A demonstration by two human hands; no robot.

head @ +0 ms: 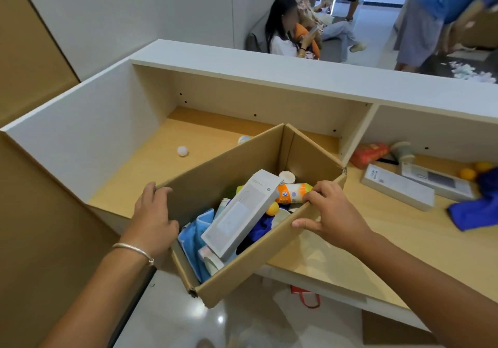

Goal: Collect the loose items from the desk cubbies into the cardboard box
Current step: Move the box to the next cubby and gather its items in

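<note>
Both hands hold the cardboard box (237,275) by its long sides. The left hand (155,221) is curled over the left wall, with the thumb inside the box. The right hand (332,211) grips the right wall, fingers over the top edge and thumb along the outside. The box sits at the near edge of the desk (390,234), and its near corner sticks out over the floor.

The box is already partly full. A long white carton (241,213) lies on top, with a light blue cloth (192,240) and an orange and white tube (293,192) beside it.

I think the person is moving the box, not picking things up. Two small balls wait in the left cubby: a white ball (182,151) and another ball (243,139) just behind the box. On the right lie a red packet (370,155), flat white boxes (398,187), orange balls (474,171) and a dark blue cloth (477,207).

Next, the box should rest flat near these things, so a hand can let go and reach for them
</note>
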